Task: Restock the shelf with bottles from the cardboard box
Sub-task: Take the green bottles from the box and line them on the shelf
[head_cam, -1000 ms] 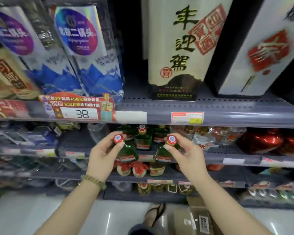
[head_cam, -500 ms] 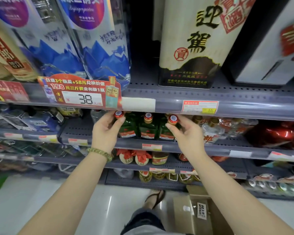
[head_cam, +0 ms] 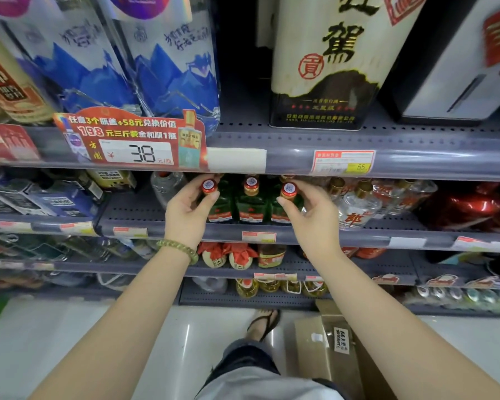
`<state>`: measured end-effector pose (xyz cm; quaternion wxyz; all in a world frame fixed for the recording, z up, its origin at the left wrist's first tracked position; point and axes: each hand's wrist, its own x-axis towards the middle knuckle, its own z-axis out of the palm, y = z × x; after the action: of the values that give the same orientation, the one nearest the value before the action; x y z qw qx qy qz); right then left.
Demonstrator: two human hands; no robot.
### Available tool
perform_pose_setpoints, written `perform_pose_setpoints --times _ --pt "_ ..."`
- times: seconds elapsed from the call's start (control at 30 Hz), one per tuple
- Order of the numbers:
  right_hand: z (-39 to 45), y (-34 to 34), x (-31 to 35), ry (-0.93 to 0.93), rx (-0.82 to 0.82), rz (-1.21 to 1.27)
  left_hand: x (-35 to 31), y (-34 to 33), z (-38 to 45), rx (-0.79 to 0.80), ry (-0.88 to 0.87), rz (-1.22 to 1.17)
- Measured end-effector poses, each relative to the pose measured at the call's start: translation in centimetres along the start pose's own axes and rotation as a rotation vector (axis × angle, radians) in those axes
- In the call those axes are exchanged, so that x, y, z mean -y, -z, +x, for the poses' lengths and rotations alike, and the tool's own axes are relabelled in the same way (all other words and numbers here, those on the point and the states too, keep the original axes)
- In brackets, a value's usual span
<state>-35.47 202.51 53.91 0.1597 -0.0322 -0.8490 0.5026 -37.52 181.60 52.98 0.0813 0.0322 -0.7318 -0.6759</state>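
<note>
Three small green bottles with red caps stand side by side on the grey shelf [head_cam: 168,230]. My left hand [head_cam: 186,213] grips the neck of the left green bottle [head_cam: 221,206]. My right hand [head_cam: 313,215] grips the neck of the right green bottle [head_cam: 277,210]. Between them stands a middle green bottle [head_cam: 251,203], untouched. Both held bottles rest upright near the shelf's front edge. The cardboard box [head_cam: 329,350] sits open on the floor below my right arm.
The shelf above [head_cam: 286,160] overhangs the bottle caps closely. Clear bottles with gold caps [head_cam: 358,203] stand right of my right hand, a clear bottle [head_cam: 166,186] to the left. Lower shelves hold more bottles. My foot in a sandal [head_cam: 264,321] is beside the box.
Both hands carried their green bottles forward from in front of the shelf onto it, either side of the middle bottle. The view has moved closer.
</note>
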Motion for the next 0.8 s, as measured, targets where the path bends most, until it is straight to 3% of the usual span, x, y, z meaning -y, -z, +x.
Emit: perform_pose_setpoints --times 0.27,0.5,0.8 --pt "-0.95 -0.79 0.06 0.011 -0.098 -0.051 0.46 -0.27 0.45 0.042 -0.033 0.052" --pt "-0.69 -0.61 0.13 -0.038 -0.095 -0.165 0.86 0.17 0.66 -0.008 -0.115 0.267" --pt "-0.85 -0.01 -0.04 -0.006 -0.104 -0.056 0.48 -0.42 -0.12 -0.051 -0.089 0.118"
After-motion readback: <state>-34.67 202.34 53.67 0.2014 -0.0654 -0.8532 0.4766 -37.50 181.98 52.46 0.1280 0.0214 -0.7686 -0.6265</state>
